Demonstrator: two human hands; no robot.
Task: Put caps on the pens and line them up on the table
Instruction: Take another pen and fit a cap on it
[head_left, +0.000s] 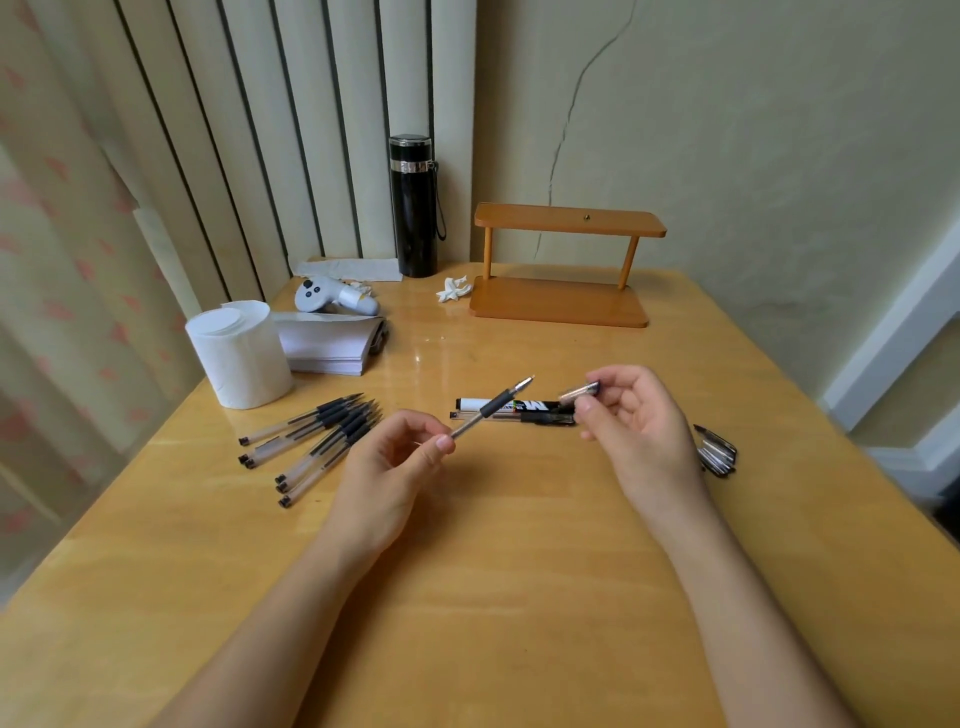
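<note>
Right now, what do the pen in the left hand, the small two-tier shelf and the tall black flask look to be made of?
Pen: clear plastic barrel, you can see through it; matte black grip, likely rubber; pale tip, perhaps metal.
Shelf: wood or wood-look board, smooth orange-brown satin finish.
Flask: glossy black body, probably coated metal, with a shiny silver band near the lid.

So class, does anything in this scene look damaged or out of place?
Yes: a long crack runs down the wall behind the wooden shelf. On the table, the uncapped pens lie fanned unevenly, not lined up.
</note>
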